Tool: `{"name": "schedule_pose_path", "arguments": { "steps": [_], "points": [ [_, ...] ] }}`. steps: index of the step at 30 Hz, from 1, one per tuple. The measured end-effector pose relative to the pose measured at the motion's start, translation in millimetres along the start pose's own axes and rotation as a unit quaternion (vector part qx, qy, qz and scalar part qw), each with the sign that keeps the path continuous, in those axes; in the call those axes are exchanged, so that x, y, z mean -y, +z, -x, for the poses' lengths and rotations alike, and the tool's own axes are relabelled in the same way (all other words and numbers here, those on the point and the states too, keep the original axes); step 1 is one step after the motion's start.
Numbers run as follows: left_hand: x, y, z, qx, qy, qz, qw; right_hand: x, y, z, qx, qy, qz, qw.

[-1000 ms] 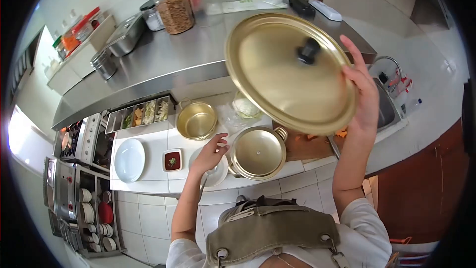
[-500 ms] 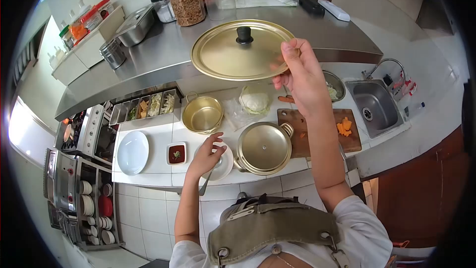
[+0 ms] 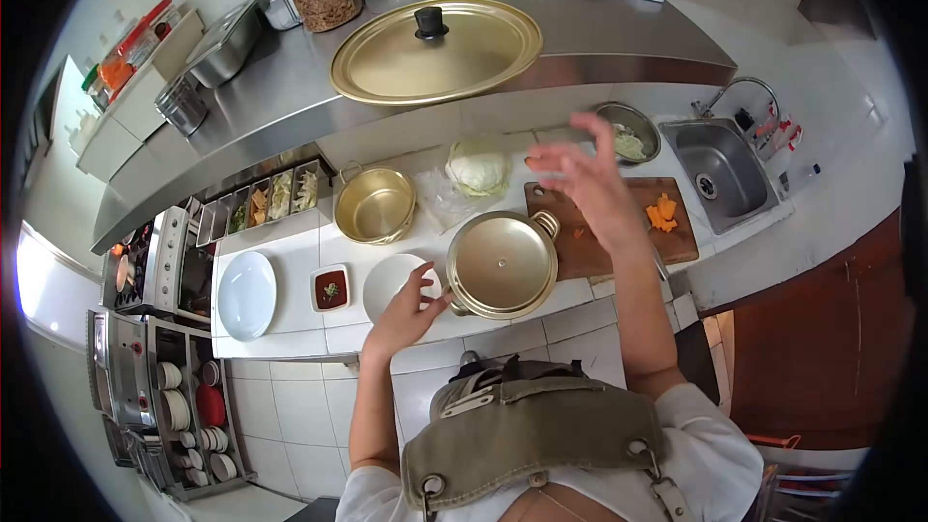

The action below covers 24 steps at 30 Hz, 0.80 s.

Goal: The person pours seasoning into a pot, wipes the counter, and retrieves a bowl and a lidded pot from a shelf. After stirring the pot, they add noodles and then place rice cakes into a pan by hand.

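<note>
The golden lid [image 3: 435, 48] with a black knob rests on the steel shelf, reaching over its front edge. My right hand [image 3: 599, 193], a little blurred, is off the lid and holds nothing, its fingers spread above the cutting board [image 3: 570, 256]. Beside the white bowl [image 3: 385, 280] is my left hand [image 3: 401, 319], fingers apart and empty, with its fingertips near the left handle of a golden two-handled pot [image 3: 503, 261]. A second golden pot [image 3: 372, 203] stands behind the bowl. Cut orange pieces [image 3: 661, 213] lie on the board.
Cabbage [image 3: 478, 169] sits on plastic behind the pot. Left are a sauce dish [image 3: 331, 288], a pale plate [image 3: 246, 295] and ingredient trays [image 3: 280, 198]. A metal bowl [image 3: 640, 121] and sink [image 3: 720, 179] are at right. The steel shelf [image 3: 628, 34] overhangs the counter's back.
My right hand has let go of the lid, which now lies on the shelf, and has drawn back toward the counter. My left hand has moved slightly nearer the pot's handle.
</note>
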<state>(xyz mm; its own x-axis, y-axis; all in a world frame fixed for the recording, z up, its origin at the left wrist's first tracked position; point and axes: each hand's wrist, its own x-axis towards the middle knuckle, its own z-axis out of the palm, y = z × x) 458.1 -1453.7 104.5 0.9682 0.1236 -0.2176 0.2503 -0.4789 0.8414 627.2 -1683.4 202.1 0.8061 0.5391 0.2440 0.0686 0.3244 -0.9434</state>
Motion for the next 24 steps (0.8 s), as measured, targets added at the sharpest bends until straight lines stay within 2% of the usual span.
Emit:
{"name": "schedule_pose_path", "arguments": {
  "steps": [2,4,5,7,8,10,12,13,15,18,20,21,22,24],
  "points": [
    [7,7,8,-0.009,0.005,-0.01,1.0,-70,-41,7,-0.066,0.059,0.182,0.979],
    [12,17,14,-0.032,-0.049,0.071,0.996,-121,-64,24,-0.076,0.118,0.335,0.932],
    [7,22,17,-0.026,-0.072,0.072,0.994,-144,-76,32,-0.076,0.117,0.335,0.932],
    [17,37,16,-0.026,-0.077,0.09,0.993,-175,-93,44,0.012,0.125,0.307,0.943],
    [24,46,14,-0.024,-0.084,0.106,0.991,-180,-93,49,0.015,0.127,0.307,0.943],
    [32,59,7,-0.015,-0.096,0.115,0.989,-187,-86,53,0.018,0.167,0.133,0.977],
    [38,74,1,-0.068,-0.074,0.187,0.977,-177,-75,57,0.014,0.163,0.099,0.982],
    [42,78,0,-0.069,-0.074,0.187,0.977,-184,-76,60,0.016,0.129,0.103,0.986],
    [45,85,0,-0.137,-0.037,0.247,0.959,-187,-76,71,0.018,0.094,0.108,0.99],
    [30,74,15,-0.121,-0.017,0.229,0.966,-178,-70,85,0.011,0.055,0.116,0.992],
    [4,66,29,-0.146,-0.013,0.232,0.961,-155,-60,99,-0.008,-0.013,0.072,0.997],
    [-8,60,35,-0.136,-0.012,0.229,0.964,-124,-49,109,-0.034,0.026,0.04,0.998],
    [-22,55,40,-0.126,-0.008,0.226,0.966,-112,-47,116,-0.032,0.017,0.042,0.998],
    [-54,45,51,-0.139,0.02,0.219,0.966,-92,-48,124,-0.076,-0.107,0.093,0.987]
  ]
}}
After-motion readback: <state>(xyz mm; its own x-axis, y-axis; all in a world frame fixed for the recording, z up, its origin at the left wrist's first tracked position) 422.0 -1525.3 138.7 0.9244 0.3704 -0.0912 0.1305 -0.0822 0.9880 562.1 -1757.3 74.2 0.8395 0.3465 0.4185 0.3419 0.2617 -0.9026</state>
